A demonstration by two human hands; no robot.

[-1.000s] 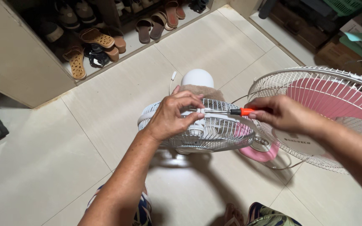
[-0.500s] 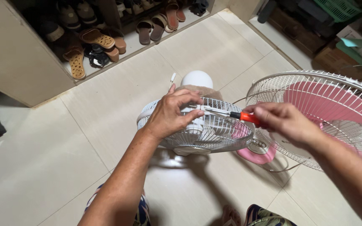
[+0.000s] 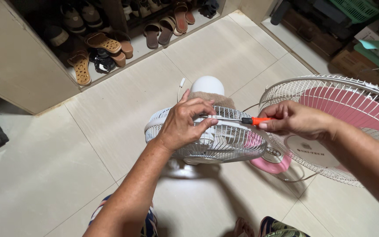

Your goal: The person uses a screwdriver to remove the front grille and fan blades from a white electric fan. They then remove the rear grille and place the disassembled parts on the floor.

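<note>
A small white fan stands on the tiled floor, its wire rear grille facing up. My left hand rests on the grille's top and pinches near the screwdriver's tip. My right hand grips the orange handle of a screwdriver, whose metal shaft lies level across the grille toward my left fingers. The white motor housing with a dusty brown band shows behind the hands.
A large front grille with pink centre leans at the right, a pink fan blade under it. A shelf of sandals lies at the far left. Boxes and a green basket fill the far right corner. My knees show below.
My right hand has risen slightly and levelled the screwdriver, which was tilted half a second ago. My left hand stays on the grille.
</note>
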